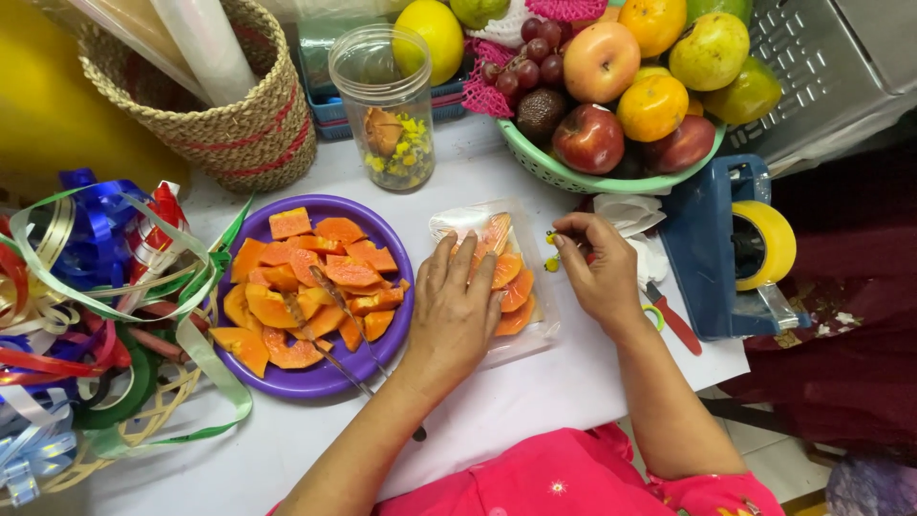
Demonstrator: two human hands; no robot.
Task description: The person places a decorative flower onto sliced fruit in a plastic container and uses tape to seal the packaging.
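Left hand lies flat, palm down, fingers spread, pressing on a clear plastic tray of papaya slices at table centre. Nothing gripped, grip fully open.

Right hand just right of the tray, fingers curled in a pinch on a small yellow-tipped pick; the tip sits at the tray's right edge. Can't tell what the pick is exactly, too small.

Tray rests on the white table, wrapped or bagged in clear film, slices stacked inside, mostly covered by the left hand.

Just left of the tray: purple plate full of cut papaya pieces, with a thin metal skewer-like tool lying across it.

Behind: clear plastic jar with yellow bits at the bottom, woven basket with a roll of film, green basket heaped with apples, oranges, grapes, pears.

Right side: blue tape dispenser with a yellow tape roll; red-handled tool lying beside the right wrist. White tissue between fruit basket and right hand.

Far left: pile of coloured ribbons, well apart from both hands.
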